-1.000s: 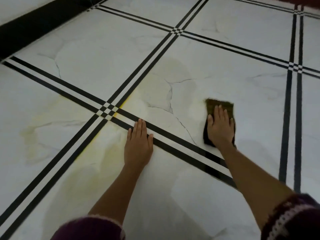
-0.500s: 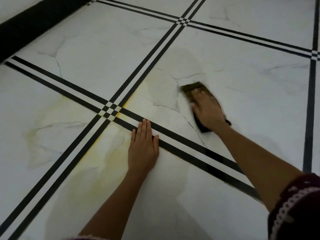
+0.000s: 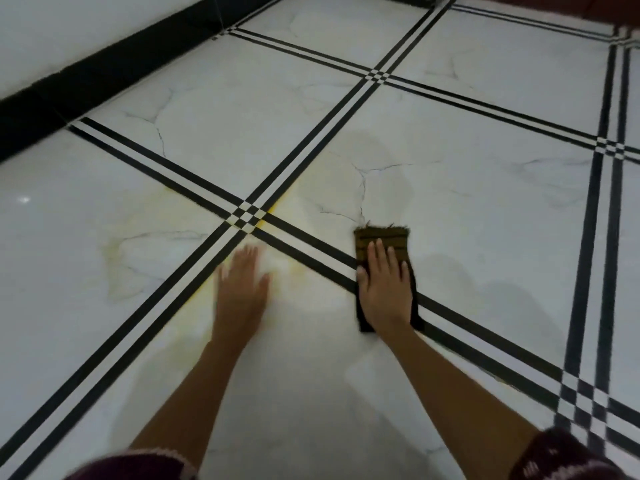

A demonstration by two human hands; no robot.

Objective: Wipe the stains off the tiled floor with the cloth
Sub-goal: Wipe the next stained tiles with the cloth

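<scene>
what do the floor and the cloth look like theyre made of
Floor: looks like glazed ceramic or porcelain tile, marble-patterned, going by its glossy reflections, grey veins and black border stripes. Cloth: woven brown fabric with darker stripes and a frayed far edge; the fibre cannot be told.

Glossy white marble-look floor tiles (image 3: 242, 109) with thin grey veins, split by paired black border lines (image 3: 332, 133) that cross in small checkered squares. Along the far left, a black skirting band (image 3: 104, 69) beneath a pale wall (image 3: 69, 26). Top right corner, possibly a reddish edge, too blurred to tell. Soft, dim, even light.
</scene>
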